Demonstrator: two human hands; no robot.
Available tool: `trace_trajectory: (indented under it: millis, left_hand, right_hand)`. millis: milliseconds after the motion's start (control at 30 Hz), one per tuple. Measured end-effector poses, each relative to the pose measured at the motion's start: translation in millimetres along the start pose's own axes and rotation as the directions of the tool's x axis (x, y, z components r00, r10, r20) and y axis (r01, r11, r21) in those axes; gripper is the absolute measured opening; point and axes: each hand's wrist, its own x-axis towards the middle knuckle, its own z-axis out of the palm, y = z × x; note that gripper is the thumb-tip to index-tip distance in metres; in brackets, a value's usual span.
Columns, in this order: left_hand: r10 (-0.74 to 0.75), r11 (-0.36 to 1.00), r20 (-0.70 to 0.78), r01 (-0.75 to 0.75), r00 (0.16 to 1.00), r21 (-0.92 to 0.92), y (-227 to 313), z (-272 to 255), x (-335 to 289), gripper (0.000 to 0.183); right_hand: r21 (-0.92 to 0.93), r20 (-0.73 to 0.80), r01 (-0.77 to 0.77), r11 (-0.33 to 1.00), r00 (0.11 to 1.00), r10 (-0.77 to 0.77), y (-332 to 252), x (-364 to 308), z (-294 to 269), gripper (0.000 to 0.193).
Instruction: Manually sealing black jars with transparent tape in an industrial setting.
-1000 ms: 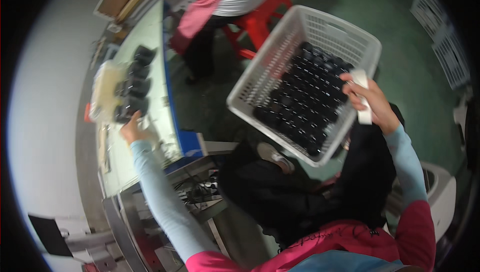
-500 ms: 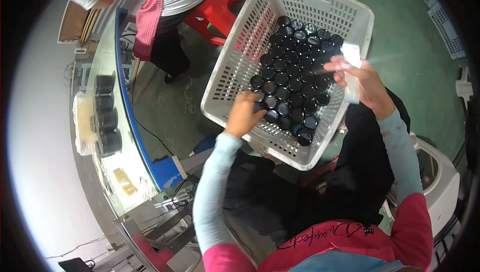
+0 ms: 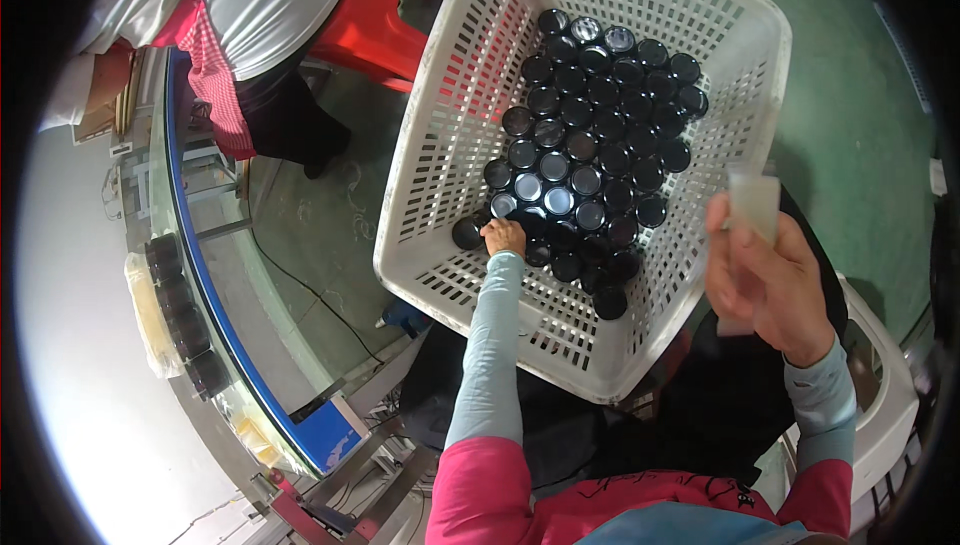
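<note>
Rows of round black jars (image 3: 581,146) with shiny tops stand inside a pale grey plastic crate (image 3: 600,370). My left hand (image 3: 505,237) reaches into the crate's near-left part, its fingers curled round a black jar (image 3: 530,219) that the hand partly hides. Another dark jar (image 3: 468,232) sits apart from the rows, just left of my fingers. Beyond the crate's right wall, my right hand (image 3: 765,280) is raised and blurred, closed round a flat, pale, translucent strip (image 3: 755,207). The strip sticks out above and below my fingers.
On the left runs a blue-edged worktable (image 3: 215,280) bearing a row of black jars (image 3: 182,320) and a pale wrapped bundle (image 3: 150,315). Another person (image 3: 275,5) stands at its far end, beside a red plastic stool (image 3: 375,20). A white plastic chair (image 3: 880,385) is at right.
My left hand has gone from open fingers to a closed grip among the jars. My right hand has drawn down toward me with the strip. The whole view has shifted, bringing the crate closer.
</note>
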Motion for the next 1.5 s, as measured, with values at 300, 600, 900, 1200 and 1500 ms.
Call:
trace_trajectory:
  millis: [300, 600, 900, 1200, 1500]
  left_hand:
    - [0.176, 0.593, -0.381, -0.407, 0.908, -0.695, -28, -120, -155, 0.066]
    - [-0.214, 0.146, -0.735, -0.723, 0.643, -0.675, -30, -137, -330, 0.08]
    - [-0.43, -0.898, -0.557, -0.4, 0.71, 0.183, 22, -73, -364, 0.072]
    - [-0.335, -0.685, -0.775, -0.703, 0.535, -0.189, 7, -73, -392, 0.081]
    - [-0.341, -0.723, -0.732, -0.662, 0.591, -0.197, 12, -75, -398, 0.077]
  right_hand:
    - [-0.174, 0.222, 0.134, 0.976, 0.971, -0.093, 38, 13, -5, 0.024]
    - [0.086, 0.44, -0.027, 0.996, 0.898, -0.014, 68, -30, 41, 0.03]
    - [0.034, 0.459, -0.146, 0.989, 0.881, 0.114, 75, -78, 84, 0.021]
    - [-0.401, 0.287, 0.097, 0.911, 0.958, 0.024, 66, -93, 100, 0.016]
    - [-0.581, 0.371, 0.22, 0.784, 0.929, 0.015, 68, -95, 91, 0.015]
